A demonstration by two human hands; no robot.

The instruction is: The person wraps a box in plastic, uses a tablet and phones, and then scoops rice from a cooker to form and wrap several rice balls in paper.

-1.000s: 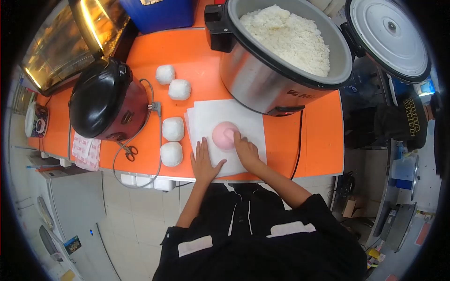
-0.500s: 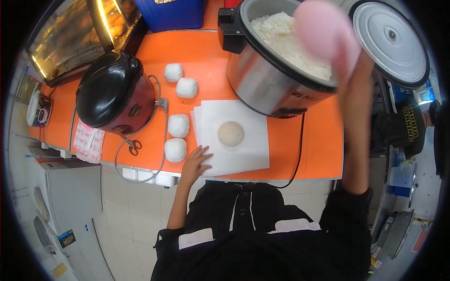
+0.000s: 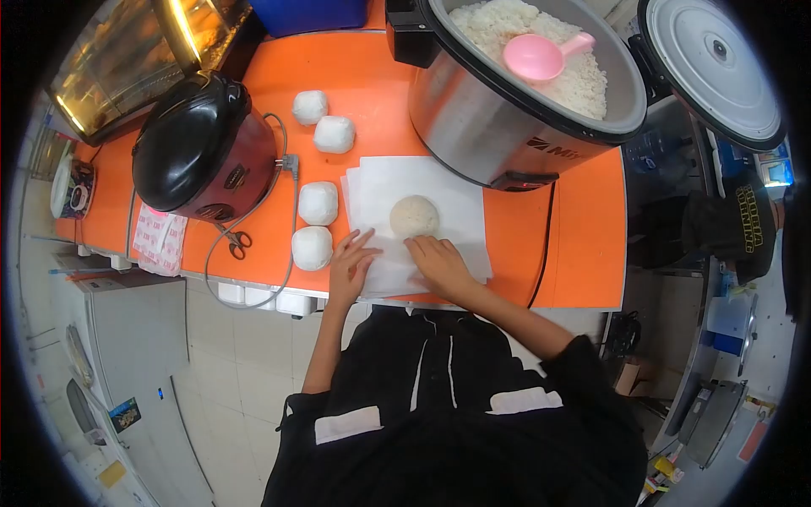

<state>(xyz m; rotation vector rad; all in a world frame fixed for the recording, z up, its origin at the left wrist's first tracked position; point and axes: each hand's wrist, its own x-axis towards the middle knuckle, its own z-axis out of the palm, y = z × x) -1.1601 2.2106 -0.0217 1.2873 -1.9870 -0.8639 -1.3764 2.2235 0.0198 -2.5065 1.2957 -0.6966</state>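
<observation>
A pale dome of rice [image 3: 414,217] sits on a stack of white paper sheets [image 3: 380,182] before me. My right hand [image 3: 439,264] reaches over the sheets, its extended fingertips right at the near edge of the dome. My left hand [image 3: 348,266] rests at the lower left edge of the paper, fingers apart and holding nothing. Left of it are several white paper-wrapped balls [image 3: 318,204], one of them close to my left fingers. A pink scoop [image 3: 534,59] lies on the rice [image 3: 583,89] inside the large steel cooker [image 3: 473,118], out of my hands.
The cooker's lid [image 3: 718,51] stands raised at the right, and its black cord [image 3: 547,245] runs over the orange table [image 3: 587,253]. Leftward are a dark red rice cooker [image 3: 198,156], scissors [image 3: 239,243], a grey cable [image 3: 291,211] and a lit glass display case [image 3: 144,59].
My right hand has let go of the pink scoop in the large cooker and come down to the paper beside the dome of rice. My left hand stays by the paper's left edge.
</observation>
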